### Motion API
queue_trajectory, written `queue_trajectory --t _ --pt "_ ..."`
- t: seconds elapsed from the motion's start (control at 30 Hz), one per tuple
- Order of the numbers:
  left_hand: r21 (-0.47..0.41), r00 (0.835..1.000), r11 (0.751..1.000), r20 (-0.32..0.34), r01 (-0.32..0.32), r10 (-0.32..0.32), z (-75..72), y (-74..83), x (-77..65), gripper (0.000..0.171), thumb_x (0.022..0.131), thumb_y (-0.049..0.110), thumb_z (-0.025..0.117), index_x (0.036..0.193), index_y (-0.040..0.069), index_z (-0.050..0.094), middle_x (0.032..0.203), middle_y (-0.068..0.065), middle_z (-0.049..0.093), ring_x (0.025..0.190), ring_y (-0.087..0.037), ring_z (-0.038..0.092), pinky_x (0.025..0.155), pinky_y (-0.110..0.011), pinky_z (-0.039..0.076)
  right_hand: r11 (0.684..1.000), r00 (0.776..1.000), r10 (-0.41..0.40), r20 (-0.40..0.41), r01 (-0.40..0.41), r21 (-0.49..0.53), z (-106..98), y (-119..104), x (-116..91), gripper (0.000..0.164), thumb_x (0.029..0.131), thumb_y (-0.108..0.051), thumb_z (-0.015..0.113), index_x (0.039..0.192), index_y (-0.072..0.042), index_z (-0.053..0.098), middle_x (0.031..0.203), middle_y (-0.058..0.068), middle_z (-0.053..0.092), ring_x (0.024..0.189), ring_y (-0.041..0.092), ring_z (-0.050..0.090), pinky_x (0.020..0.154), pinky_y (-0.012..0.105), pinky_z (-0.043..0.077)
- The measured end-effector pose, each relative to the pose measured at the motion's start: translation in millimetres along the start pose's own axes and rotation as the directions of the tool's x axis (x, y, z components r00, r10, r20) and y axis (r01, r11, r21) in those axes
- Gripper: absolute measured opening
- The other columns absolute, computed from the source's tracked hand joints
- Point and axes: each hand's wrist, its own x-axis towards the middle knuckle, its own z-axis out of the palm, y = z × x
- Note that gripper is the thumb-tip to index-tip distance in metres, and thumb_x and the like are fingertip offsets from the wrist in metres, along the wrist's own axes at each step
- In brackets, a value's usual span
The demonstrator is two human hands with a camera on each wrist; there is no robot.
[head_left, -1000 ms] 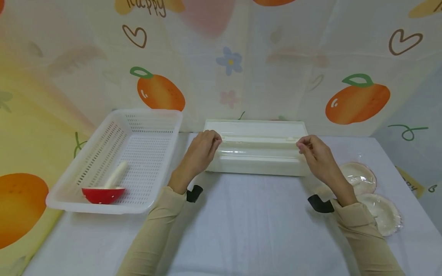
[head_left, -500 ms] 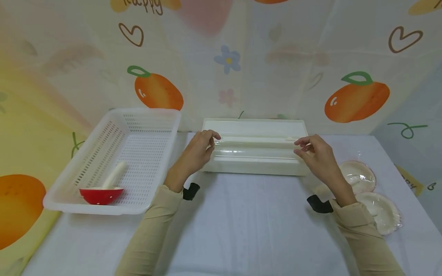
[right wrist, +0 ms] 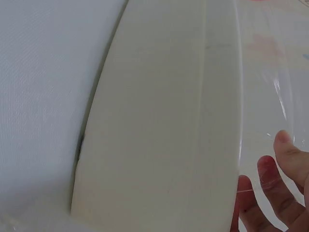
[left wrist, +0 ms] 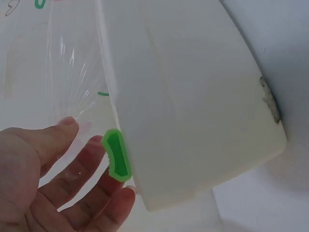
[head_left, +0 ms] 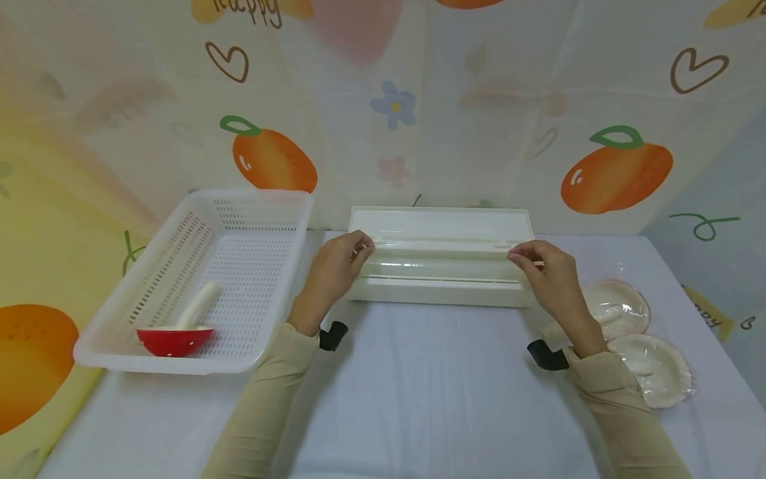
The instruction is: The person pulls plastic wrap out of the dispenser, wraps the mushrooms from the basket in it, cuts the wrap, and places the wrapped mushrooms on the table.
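Note:
A white cling film dispenser box lies lengthwise on the table against the back wall, lid raised. Clear cling film stretches over its opening, with creases running to my left thumb. My left hand pinches the film at the box's left end, thumb and index fingertips close together. A green end piece on the box shows beside those fingers. At the right end, my right hand pinches the film's other side, its fingers partly behind the film and box.
A white perforated basket on the left holds a red ladle with a white handle. Two film-wrapped dishes, one pinkish and one pale, sit at the right. A printed cloth hangs behind the table.
My left hand has shifted slightly left. The right fingers, spread apart half a second ago, have come together at the film. Box, basket and dishes stay put.

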Motion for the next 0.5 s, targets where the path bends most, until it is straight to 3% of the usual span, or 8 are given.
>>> queue_trajectory --t 0.1,0.17,0.27,0.5 --pt "-0.015 1.0 1.0 -0.002 -0.005 0.005 1.5 -0.1 -0.8 0.013 0.098 0.016 0.062 0.104 0.007 0.07 0.09 -0.01 0.073 0.075 -0.023 0.06 0.068 -0.035 0.049 0.999 1.0 0.026 0.003 -0.027 0.028 -0.9 0.2 -1.1 0.015 0.094 -0.013 0.067 0.1 0.001 0.069 0.094 0.018 0.071 0.082 -0.014 0.053 0.072 -0.002 0.04" --pt "-0.026 1.0 1.0 -0.012 -0.014 0.014 2.5 -0.5 -1.0 0.014 0.098 0.016 0.062 0.105 0.006 0.069 0.091 -0.011 0.073 0.074 -0.023 0.06 0.068 -0.034 0.05 0.998 0.999 0.041 -0.001 -0.04 0.048 -1.8 0.0 -1.4 0.015 0.095 -0.014 0.067 0.101 0.0 0.069 0.095 0.017 0.071 0.082 -0.018 0.051 0.073 -0.001 0.041" --pt "-0.043 0.999 0.999 -0.041 -0.03 0.028 3.6 -1.1 -1.0 0.015 0.099 0.016 0.061 0.105 0.004 0.068 0.093 -0.012 0.073 0.074 -0.023 0.06 0.07 -0.034 0.05 0.996 0.999 0.046 -0.016 -0.045 0.079 -3.5 0.6 -1.4 0.016 0.095 -0.015 0.067 0.1 -0.001 0.069 0.094 0.009 0.071 0.082 -0.016 0.053 0.074 0.0 0.043" --pt "-0.087 0.99 0.994 -0.129 -0.066 0.054 4.2 1.7 0.9 0.013 0.098 0.014 0.062 0.103 0.003 0.066 0.09 -0.012 0.069 0.074 -0.025 0.057 0.068 -0.035 0.047 0.972 0.998 0.058 -0.019 -0.052 0.231 -9.0 6.3 -0.4 0.021 0.096 -0.017 0.067 0.104 0.002 0.07 0.09 -0.025 0.064 0.086 -0.007 0.059 0.081 0.007 0.045"
